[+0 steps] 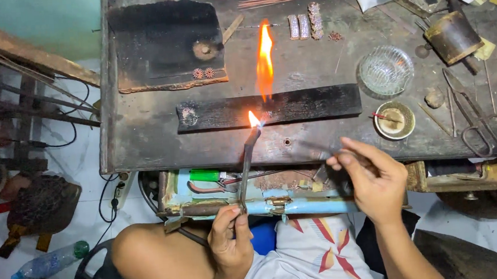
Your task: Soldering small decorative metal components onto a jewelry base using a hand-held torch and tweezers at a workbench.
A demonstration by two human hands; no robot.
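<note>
The dark metal worktop (313,65) fills the upper part of the view, scuffed and crowded with small tools. On it, nearest the person, lies a long charred black board (316,103), its long axis running left to right; a larger scorched slab (160,41) sits further back on the left. Right of the board stand a ribbed glass dish (386,70) and a small round tin (394,120), with a pair of scissors (480,120) beyond them. A tall orange flame (264,59) rises over the board's middle. Under the worktop's near edge runs a shallow tray holding a green lighter (204,175). The left hand (231,242), low and near the lap, has its fingers pressed together in a pinch on the bottom end of a slim metal torch tube (246,169). The tube's long axis runs almost straight away from the person, leaning slightly right, and its burning tip points at the board's near edge, just beside it. The right hand (374,180) hovers at the worktop's front edge, well right of the tip, fingers closed around something thin and dark; what it is cannot be told through the blur. The left hand is the one joined to the flame; the right is nearer the dish and tin.
</note>
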